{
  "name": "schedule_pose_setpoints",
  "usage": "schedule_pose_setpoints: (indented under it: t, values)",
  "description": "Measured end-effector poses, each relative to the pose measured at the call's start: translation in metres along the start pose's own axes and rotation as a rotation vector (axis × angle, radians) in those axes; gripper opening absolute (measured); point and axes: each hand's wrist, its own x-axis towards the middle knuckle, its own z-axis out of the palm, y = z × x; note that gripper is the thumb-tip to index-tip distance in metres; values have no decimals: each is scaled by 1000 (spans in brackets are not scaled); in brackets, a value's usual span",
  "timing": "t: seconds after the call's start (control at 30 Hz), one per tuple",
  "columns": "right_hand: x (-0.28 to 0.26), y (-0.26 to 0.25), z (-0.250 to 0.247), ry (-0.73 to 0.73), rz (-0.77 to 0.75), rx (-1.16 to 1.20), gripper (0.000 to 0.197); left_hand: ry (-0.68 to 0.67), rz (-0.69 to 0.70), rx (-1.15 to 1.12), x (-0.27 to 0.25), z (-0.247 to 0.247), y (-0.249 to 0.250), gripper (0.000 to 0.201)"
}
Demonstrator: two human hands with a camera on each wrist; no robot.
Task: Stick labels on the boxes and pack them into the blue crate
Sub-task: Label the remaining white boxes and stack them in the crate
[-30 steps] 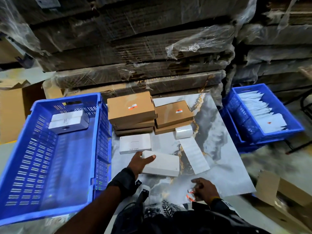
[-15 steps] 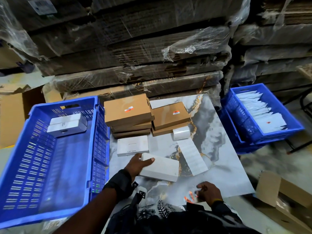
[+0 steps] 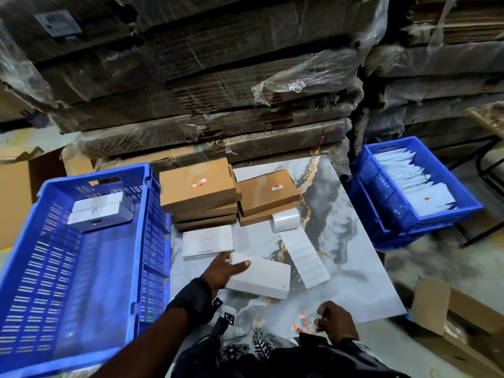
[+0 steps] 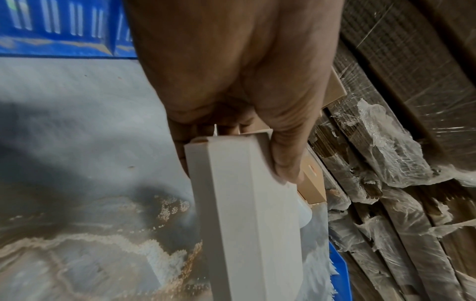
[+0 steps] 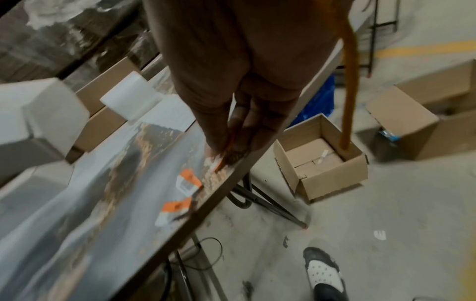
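The left hand (image 3: 221,271) grips a long white cardboard box (image 3: 259,276) on the marble-patterned desk (image 3: 354,255), steadying it while the right hand (image 3: 336,320) pinches up a small orange-and-white label (image 5: 215,163), best pressed flat.

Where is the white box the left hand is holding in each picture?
Head: white box at lower centre, left hand on its near-left end.
Left wrist: centre, running down from the thumb.
Right wrist: far left edge, blurred; probably the same box.
Shared landmark: label roll, right of the box.
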Motion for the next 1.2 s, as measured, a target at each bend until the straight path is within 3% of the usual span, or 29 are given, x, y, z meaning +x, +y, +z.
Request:
schedule_pose_setpoints:
  t: [0.1, 0.27, 0.53, 0.73, 0.83, 0.9, 1.0, 1.13, 1.2]
  values:
    - [7, 6, 3, -24, 11, -192, 20, 22, -2, -7, -4, 6, 2, 90]
    - [3, -2, -3, -30, -12, -315, 26, 70, -1, 5, 1, 8, -4, 89]
    - [15, -30, -28, -46, 28, -293, 46, 105, -55, 31, 12, 7, -29, 84]
    - [61, -92, -51, 40, -105, -101, 14, 156, -69, 23, 4, 18, -31, 41]
    - [95, -134, -56, 48, -162, -19, 33, 225, -62, 101, 13, 16, -37, 24]
    - [119, -157, -55, 47, -166, 42, 50, 250, -58, 196, 18, 13, -41, 25]
    - [151, -183, -48, 30, -149, 178, 66, 281, -139, 313, 29, 8, -53, 58]
    - [169, -207, -47, -37, -30, 275, 62, 322, -183, 390, 31, 6, -57, 65]
    - [174, -209, -48, -18, -65, 86, 54, 334, -206, 406, 31, 5, -57, 63]
